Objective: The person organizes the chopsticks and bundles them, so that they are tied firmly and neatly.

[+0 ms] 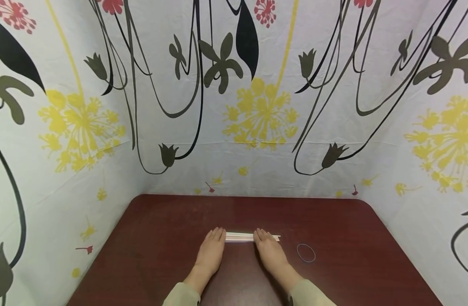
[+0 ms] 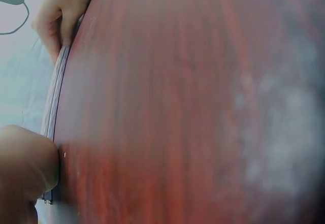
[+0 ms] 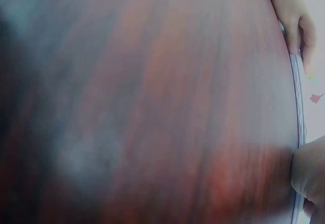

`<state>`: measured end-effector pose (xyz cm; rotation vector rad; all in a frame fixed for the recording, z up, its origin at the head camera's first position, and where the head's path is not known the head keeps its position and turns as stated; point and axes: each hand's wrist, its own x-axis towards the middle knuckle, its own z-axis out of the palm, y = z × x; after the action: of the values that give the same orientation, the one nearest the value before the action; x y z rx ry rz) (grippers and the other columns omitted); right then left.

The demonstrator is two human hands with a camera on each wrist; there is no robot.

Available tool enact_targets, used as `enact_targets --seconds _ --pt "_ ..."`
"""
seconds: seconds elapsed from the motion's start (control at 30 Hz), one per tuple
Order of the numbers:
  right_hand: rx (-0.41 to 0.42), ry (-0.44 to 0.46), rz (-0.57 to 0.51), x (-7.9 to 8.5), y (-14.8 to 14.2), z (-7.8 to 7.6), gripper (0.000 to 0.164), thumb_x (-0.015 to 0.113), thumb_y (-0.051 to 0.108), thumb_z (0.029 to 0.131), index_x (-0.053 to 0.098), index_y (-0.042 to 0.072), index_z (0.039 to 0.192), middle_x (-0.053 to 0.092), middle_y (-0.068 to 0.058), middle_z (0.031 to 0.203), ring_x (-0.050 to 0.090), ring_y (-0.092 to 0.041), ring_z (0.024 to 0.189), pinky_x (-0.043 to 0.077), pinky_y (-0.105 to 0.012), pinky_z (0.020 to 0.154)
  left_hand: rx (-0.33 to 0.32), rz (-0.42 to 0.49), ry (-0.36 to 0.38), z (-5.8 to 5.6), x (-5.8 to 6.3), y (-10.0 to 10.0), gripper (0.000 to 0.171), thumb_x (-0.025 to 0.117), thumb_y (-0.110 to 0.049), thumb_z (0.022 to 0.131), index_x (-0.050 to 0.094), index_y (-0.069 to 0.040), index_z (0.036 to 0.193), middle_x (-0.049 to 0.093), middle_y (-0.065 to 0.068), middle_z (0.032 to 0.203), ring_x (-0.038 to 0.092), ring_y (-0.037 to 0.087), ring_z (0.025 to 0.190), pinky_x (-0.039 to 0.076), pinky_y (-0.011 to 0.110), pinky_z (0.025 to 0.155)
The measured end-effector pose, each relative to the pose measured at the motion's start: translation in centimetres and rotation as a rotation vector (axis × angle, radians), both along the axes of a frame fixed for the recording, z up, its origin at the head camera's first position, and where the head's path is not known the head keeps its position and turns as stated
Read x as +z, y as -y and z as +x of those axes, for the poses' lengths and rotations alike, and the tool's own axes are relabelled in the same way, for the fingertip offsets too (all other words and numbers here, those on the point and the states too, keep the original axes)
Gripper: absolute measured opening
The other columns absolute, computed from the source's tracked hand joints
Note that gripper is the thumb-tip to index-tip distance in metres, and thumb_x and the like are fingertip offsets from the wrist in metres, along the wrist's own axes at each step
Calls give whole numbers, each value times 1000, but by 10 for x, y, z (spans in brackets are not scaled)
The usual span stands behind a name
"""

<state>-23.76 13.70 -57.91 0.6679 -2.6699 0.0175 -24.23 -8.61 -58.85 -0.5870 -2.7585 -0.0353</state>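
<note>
Several thin pale sticks (image 1: 239,237) lie side by side across the table, their right ends uneven. My left hand (image 1: 212,246) grips them at the left end, covering that end in the head view. The right hand (image 1: 270,250) holds them nearer the right end, and the tips stick out past it. In the left wrist view, the far hand (image 2: 63,16) pinches the sticks (image 2: 55,97) between thumb and fingers. A thin loop like a rubber band (image 1: 306,253) lies on the table to the right of my right hand, touched by neither hand.
The dark red-brown table (image 1: 161,221) has rounded far corners and a glossy top. A pale cloth (image 1: 203,127) printed with flowers hangs behind it and along both sides.
</note>
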Motion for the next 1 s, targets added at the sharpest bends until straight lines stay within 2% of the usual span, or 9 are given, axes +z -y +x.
enact_targets --seconds 0.23,0.37,0.5,0.73,0.87,1.0 --pt "20 -115 -2 -4 0 -3 37 68 -8 80 68 -3 116 69 -18 116 68 -32 109 49 -42 101 -4 4 -151 1 -1 -5 42 69 4 83 65 3 125 64 18 123 60 32 120 43 43 108" --pt "29 -174 -17 -5 1 -5 41 72 -9 75 69 -4 116 64 -17 105 64 -32 97 52 -39 94 6 -21 -180 -1 -1 -6 38 68 4 84 64 3 122 59 18 117 58 32 113 43 45 107" --pt "8 -149 -28 -7 2 -6 40 73 -11 72 67 -3 111 58 -15 101 58 -28 89 52 -37 83 8 -37 -160 -2 -1 -6 33 67 2 86 63 1 119 55 17 114 58 32 109 46 44 104" --pt "2 -131 -16 -7 2 -7 33 73 -10 73 64 -1 104 54 -13 96 56 -27 85 54 -37 78 6 -69 -146 -2 -1 -5 33 67 -2 86 63 -2 118 56 14 111 56 30 108 45 42 104" --pt "6 -103 24 -6 1 -9 32 72 -8 77 62 2 107 52 -14 98 54 -28 85 54 -38 75 -2 -69 -182 -2 -1 -5 31 65 -3 85 63 -1 116 54 14 107 55 30 104 46 41 100" --pt "18 -51 85 -4 0 -11 26 65 -5 85 58 3 109 49 -13 99 52 -27 86 52 -39 76 3 -67 -200 -1 1 -6 29 64 -4 86 63 -2 114 53 14 106 55 30 101 49 39 94"
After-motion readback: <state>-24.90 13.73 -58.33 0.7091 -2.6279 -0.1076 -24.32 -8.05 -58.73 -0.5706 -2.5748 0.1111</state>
